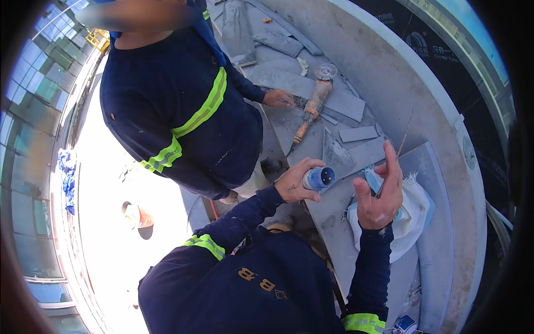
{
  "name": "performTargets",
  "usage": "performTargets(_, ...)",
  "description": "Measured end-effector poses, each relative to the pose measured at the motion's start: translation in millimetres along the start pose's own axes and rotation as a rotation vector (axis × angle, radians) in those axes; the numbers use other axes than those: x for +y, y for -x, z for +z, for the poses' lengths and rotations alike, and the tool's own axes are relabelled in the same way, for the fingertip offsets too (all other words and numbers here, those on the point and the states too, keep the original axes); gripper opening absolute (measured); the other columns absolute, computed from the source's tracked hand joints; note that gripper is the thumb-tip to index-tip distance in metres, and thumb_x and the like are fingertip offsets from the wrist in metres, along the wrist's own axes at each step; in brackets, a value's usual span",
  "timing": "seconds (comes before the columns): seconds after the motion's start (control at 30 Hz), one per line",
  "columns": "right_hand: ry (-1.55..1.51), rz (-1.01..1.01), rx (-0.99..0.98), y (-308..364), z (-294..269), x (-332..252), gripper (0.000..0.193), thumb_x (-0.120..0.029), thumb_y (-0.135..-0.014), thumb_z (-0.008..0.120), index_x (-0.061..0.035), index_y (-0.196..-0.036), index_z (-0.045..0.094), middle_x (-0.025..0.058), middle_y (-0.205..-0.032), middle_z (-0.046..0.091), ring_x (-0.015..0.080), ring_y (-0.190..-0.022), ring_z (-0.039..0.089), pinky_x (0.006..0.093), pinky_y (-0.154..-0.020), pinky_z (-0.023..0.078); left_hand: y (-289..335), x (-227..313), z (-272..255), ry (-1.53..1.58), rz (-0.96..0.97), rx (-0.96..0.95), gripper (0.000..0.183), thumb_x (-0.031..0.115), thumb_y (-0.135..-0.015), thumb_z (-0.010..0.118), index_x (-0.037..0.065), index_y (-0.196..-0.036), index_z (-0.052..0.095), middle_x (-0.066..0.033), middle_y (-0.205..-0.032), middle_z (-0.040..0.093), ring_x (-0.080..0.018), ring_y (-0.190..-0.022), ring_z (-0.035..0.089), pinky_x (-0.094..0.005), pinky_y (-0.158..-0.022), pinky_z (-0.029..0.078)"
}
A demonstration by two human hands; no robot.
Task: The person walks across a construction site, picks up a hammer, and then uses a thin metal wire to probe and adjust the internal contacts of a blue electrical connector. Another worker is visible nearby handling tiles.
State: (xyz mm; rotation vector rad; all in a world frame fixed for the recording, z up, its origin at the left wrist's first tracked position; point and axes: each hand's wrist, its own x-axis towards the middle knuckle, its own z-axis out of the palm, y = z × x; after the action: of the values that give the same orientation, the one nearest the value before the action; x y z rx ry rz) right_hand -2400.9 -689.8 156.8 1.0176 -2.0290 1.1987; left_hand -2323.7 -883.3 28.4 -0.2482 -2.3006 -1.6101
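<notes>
My left hand (296, 181) is wrapped round a blue and white industrial plug (320, 178), whose round blue end with its pins points to the right. Raised a little to the right of it, my right hand (381, 195) has its fingers stretched up and the thumb apart, with nothing in it. Behind and below the right hand lies a white cloth bag (409, 217) with a frayed edge. An orange angle grinder (315, 106) with a round disc rests on the grey slabs beyond my hands, its cord end toward me.
A co-worker in a dark top (183, 106) stands at the left, one hand (278, 98) near the slabs. Cut stone pieces (359, 134) lie about the grinder. A curved pale wall (423, 94) bounds the right side. A bucket (133, 215) stands on the bright ground at left.
</notes>
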Motion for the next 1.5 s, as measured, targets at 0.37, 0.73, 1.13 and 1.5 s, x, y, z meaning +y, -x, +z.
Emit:
performTargets(0.37, 0.051, -0.778, 0.254, -128, -21, -37, 0.043, -0.031, -0.105, 0.041, 0.0021, -0.127, 0.057, 0.0178, -0.125, 0.064, 0.025, -0.102, 0.062, 0.0336, -0.084, 0.046, 6, 8, 19, 0.061, -0.141, 0.097, 0.064, 0.026, -0.068, 0.086, 0.006, -0.122, 0.057, -0.0135, -0.109, 0.064, -0.027, -0.102, 0.065, -0.0376, -0.09, 0.05)
performTargets(0.73, -0.905, 0.614, -0.225, -64, -43, 1, 0.05, -0.032, -0.101, 0.052, 0.0106, -0.127, 0.052, 0.0177, -0.097, 0.07, 0.02, -0.081, 0.067, 0.0323, -0.078, 0.052, -32, -5, -23, 0.083, 0.244, -0.045, 0.065, 0.014, -0.071, 0.086, 0.007, -0.123, 0.047, -0.0136, -0.102, 0.067, -0.0252, -0.091, 0.07, -0.0344, -0.077, 0.056)
performTargets(1.13, -0.446, 1.026, -0.948, -41, -65, -22, 0.033, -0.011, -0.093, 0.058, 0.0068, -0.122, 0.057, 0.0077, -0.062, 0.063, 0.0117, -0.056, 0.06, 0.0249, -0.055, 0.043, -57, -49, -19, 0.143, 0.492, -0.023, 0.073, 0.015, -0.065, 0.091, 0.008, -0.122, 0.045, -0.0176, -0.095, 0.065, -0.0247, -0.075, 0.068, -0.0336, -0.062, 0.054)
performTargets(1.5, -0.228, 0.75, -1.009, -56, -44, -42, 0.029, -0.004, -0.094, 0.052, 0.0119, -0.119, 0.057, 0.0132, -0.062, 0.058, 0.0218, -0.052, 0.06, 0.0311, -0.051, 0.043, -44, -58, 1, 0.011, 0.548, 0.118, 0.063, 0.024, -0.063, 0.089, 0.002, -0.112, 0.057, -0.0143, -0.089, 0.066, -0.0274, -0.07, 0.068, -0.0332, -0.059, 0.052)
